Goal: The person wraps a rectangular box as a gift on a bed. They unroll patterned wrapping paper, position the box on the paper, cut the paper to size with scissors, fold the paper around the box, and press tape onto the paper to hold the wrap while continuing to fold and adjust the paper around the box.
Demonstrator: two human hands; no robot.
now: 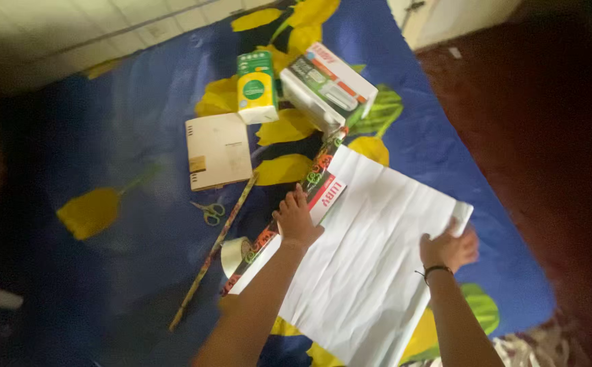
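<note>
Atop white paper, left hand lies flat.

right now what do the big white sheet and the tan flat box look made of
The big white sheet looks like matte paper: faint creases, and its far corner curls under the right hand. The tan flat box looks like plain cardboard, dull and stiff-edged, though that's uncertain.
</note>
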